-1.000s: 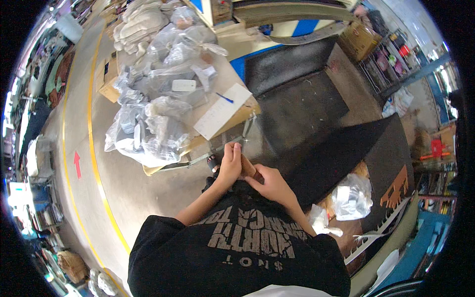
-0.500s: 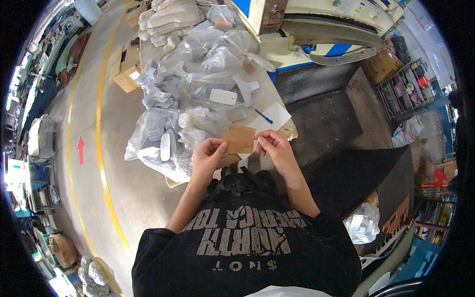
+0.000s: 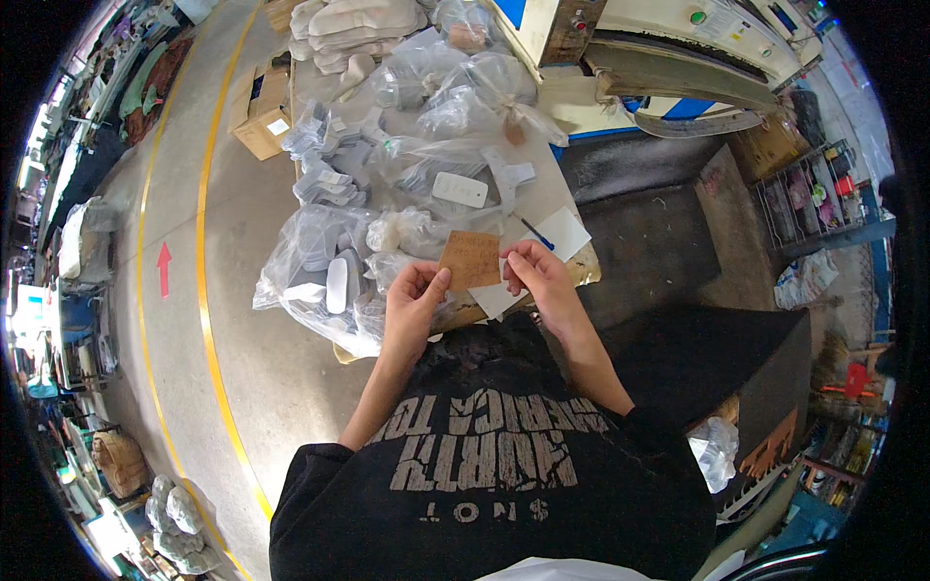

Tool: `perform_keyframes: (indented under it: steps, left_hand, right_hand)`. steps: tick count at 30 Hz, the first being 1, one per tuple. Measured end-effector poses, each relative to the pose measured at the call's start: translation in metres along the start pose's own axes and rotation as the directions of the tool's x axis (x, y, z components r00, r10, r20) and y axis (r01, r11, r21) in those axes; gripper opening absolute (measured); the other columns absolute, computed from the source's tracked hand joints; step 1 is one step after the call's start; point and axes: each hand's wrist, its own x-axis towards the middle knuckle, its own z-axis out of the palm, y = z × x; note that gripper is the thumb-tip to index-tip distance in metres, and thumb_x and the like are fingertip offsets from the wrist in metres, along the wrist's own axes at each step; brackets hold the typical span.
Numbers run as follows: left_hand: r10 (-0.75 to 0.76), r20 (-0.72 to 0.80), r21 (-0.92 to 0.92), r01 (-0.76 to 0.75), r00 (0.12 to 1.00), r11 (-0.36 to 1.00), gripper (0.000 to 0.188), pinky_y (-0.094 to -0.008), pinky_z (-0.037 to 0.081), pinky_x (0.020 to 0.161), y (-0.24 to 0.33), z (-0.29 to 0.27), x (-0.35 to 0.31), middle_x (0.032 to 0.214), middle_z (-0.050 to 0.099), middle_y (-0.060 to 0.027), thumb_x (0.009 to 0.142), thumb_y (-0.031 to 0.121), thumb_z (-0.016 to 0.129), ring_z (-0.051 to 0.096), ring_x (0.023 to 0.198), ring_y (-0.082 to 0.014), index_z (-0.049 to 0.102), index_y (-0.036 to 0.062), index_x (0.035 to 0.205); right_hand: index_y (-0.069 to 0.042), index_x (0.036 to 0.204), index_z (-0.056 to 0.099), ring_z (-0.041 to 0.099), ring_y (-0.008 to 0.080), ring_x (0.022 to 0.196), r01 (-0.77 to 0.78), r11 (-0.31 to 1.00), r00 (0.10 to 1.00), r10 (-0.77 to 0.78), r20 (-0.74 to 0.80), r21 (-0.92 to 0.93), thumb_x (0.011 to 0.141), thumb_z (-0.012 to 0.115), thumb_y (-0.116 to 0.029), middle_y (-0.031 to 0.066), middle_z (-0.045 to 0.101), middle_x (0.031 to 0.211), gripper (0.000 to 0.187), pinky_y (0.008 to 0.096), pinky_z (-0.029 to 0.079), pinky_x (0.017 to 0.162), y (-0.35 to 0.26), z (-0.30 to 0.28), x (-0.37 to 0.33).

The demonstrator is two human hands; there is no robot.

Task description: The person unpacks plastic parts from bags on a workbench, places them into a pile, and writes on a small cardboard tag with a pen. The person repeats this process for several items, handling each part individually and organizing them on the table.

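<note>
My left hand (image 3: 415,295) pinches a square brown card (image 3: 471,259) by its lower left corner, thumb on top. Handwriting covers the card's face. At the card's right edge, the fingers of my right hand (image 3: 539,276) are closed on its border, with the fingertips partly hidden. Under the card and just below it lies a piece of white paper (image 3: 493,299). Beyond my right hand a blue pen (image 3: 539,234) rests beside a white sheet (image 3: 570,235). Clear plastic bags of grey flat pieces (image 3: 320,237) lie to the left of my hands.
A pale oblong tag (image 3: 459,190) lies on the bags. Stacked cream fabric pieces (image 3: 354,27) stand at the table's far end. An open cardboard box (image 3: 262,121) sits left of the table. A large cream and blue machine (image 3: 668,58) stands at the far right, beside dark panels (image 3: 644,237).
The view has shifted, so the table and bags appear farther right. The card tilts a little differently, and more of the white paper below it shows. Both hands stay at the card.
</note>
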Motion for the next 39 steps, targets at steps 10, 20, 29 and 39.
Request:
perform_keyframes:
  steps: [10,20,29,39]
  left_hand:
    - [-0.007,0.049,-0.009,0.007,0.999,1.000,0.019,-0.0230,0.045,0.075,-0.003,0.008,0.015,0.095,0.067,0.0013,0.102,0.021,0.069,0.057,0.084,-0.0059,0.064,0.0035,0.108]
    - [-0.038,0.098,-0.004,0.039,0.994,0.999,0.022,-0.0231,0.046,0.075,-0.003,0.004,0.016,0.097,0.070,-0.0002,0.103,0.020,0.068,0.058,0.083,-0.0063,0.068,0.0003,0.112]
    - [-0.033,0.128,0.064,0.025,0.991,0.998,0.026,-0.0245,0.048,0.075,-0.001,-0.001,0.017,0.096,0.071,-0.0019,0.104,0.019,0.065,0.059,0.083,-0.0074,0.069,-0.0040,0.116]
    - [-0.010,0.122,0.075,0.001,0.992,0.997,0.027,-0.0245,0.050,0.075,0.001,-0.008,0.017,0.095,0.071,-0.0024,0.105,0.019,0.063,0.061,0.080,-0.0092,0.069,-0.0047,0.117]
  right_hand:
    - [-0.002,0.113,0.064,0.056,0.0083,0.076,0.000,1.000,0.998,0.000,-0.056,-0.001,0.108,0.055,-0.023,0.0011,0.062,0.088,0.023,0.0238,0.046,0.071,-0.001,-0.014,-0.005]
    - [-0.002,0.107,0.063,0.057,0.0085,0.076,0.009,0.997,0.996,-0.003,-0.085,0.074,0.107,0.056,-0.023,0.0008,0.062,0.086,0.022,0.0233,0.046,0.070,0.013,-0.008,-0.014]
    - [-0.003,0.106,0.062,0.057,0.0071,0.076,0.001,0.997,0.994,0.007,-0.110,0.075,0.106,0.060,-0.021,-0.0013,0.062,0.085,0.019,0.0228,0.046,0.070,0.016,-0.002,-0.013]
    - [-0.002,0.103,0.064,0.055,0.0064,0.071,0.007,0.999,0.992,-0.001,-0.125,0.043,0.103,0.064,-0.018,-0.0013,0.062,0.084,0.016,0.0215,0.044,0.065,0.016,0.002,-0.005]
